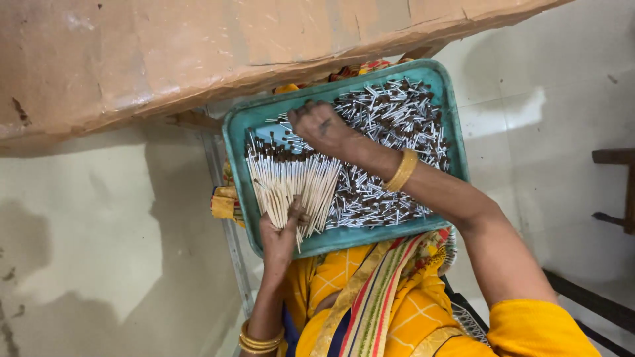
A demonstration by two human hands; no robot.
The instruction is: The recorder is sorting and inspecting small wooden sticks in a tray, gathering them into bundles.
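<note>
A teal plastic tray [239, 125] rests on my lap and holds a heap of loose matchsticks [390, 112] with dark brown heads. My left hand [279, 235] grips a fanned bundle of pale matchsticks [288, 182] at the tray's near left, heads pointing away from me. My right hand [323, 125] reaches across the tray and lies palm down on the loose heap, just beyond the bundle. Its fingertips press into the sticks and are partly hidden. A gold bangle [402, 170] sits on the right wrist, and gold bangles [258, 342] on the left wrist.
A worn brown cardboard sheet [198, 46] overhangs the tray's far edge. My yellow patterned clothing [370, 297] fills the bottom middle. A pale floor [99, 251] lies to the left and a tiled floor to the right. A dark wooden furniture piece [622, 192] stands at the right edge.
</note>
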